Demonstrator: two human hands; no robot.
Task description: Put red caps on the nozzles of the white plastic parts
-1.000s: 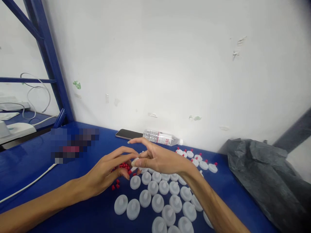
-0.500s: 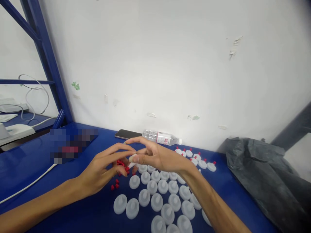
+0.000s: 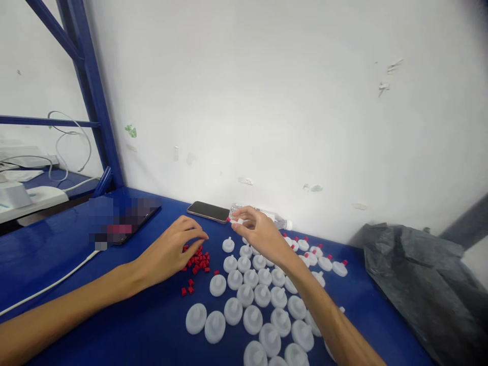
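left hand [image 3: 171, 250]: curled by caps [image 3: 196, 261], fingertips nearly together; cannot tell if holding anything
right hand [image 3: 264, 234]: pinching capped disc [image 3: 237, 221], by far bottle [image 3: 281, 221]
other discs [image 3: 252, 319]: near centre to far right

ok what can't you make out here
All in the head view:
White and red plastic piece: mostly hidden by the right hand's grip.
Clear plastic bottle: its middle is behind that hand.
Small red plastic pieces: some partly behind the left hand.
Nearest white round plastic discs: cut off by the bottom edge.
Flat black device: obscured by pixel blocks.
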